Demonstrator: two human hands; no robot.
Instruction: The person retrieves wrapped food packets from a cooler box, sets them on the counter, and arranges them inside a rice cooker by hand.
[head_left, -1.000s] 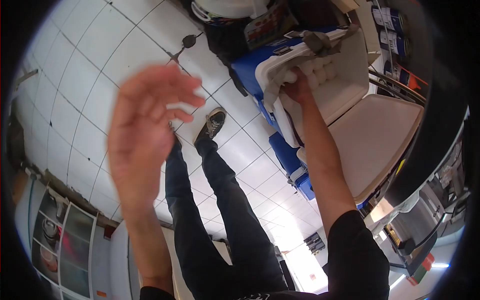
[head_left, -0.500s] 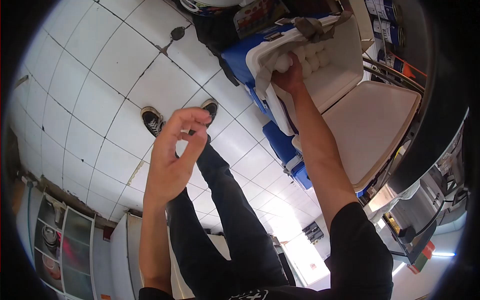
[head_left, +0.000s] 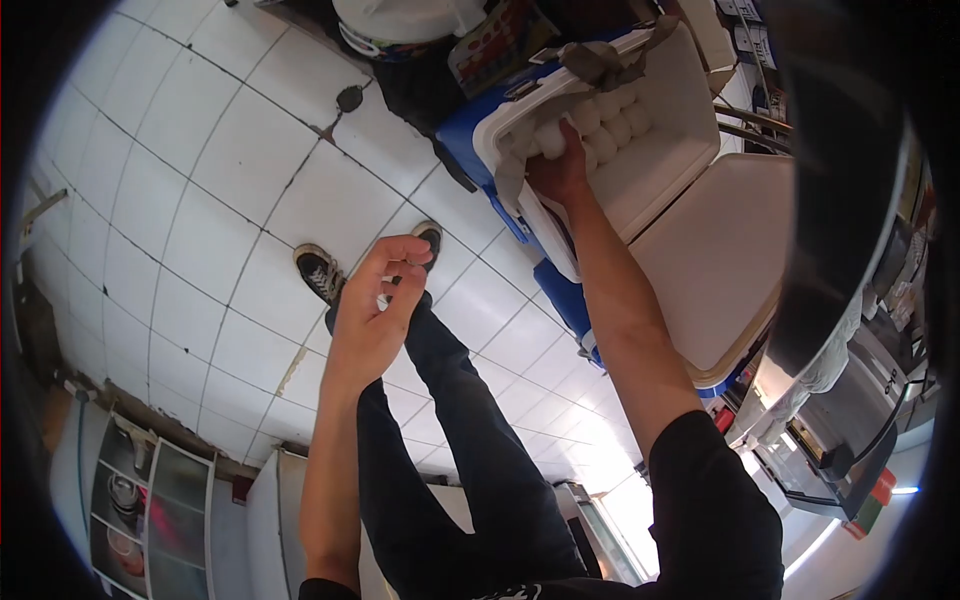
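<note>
My right hand (head_left: 560, 170) reaches inside a blue and white cooler box (head_left: 655, 190), its fingers closed round a white round ball (head_left: 549, 138). Several more white balls (head_left: 612, 125) lie together in the box beside it. A grey-beige cloth (head_left: 511, 172) hangs at the box's near rim. The white lid (head_left: 715, 250) is swung open on the right. My left hand (head_left: 385, 300) is raised over the floor near my shoes, with its fingers curved and apart and nothing in them.
A white lidded tub (head_left: 405, 20) and a dark bag (head_left: 425, 95) stand behind the box. Another blue box (head_left: 565, 300) is beside it. A glass-fronted cabinet (head_left: 180, 500) stands at lower left, and a drain hole (head_left: 349, 98) marks the tiled floor (head_left: 230, 140).
My left hand has come down and to the right, its fingers curling more. My right hand stays in the box, with the ball now showing more clearly. The view has shifted.
</note>
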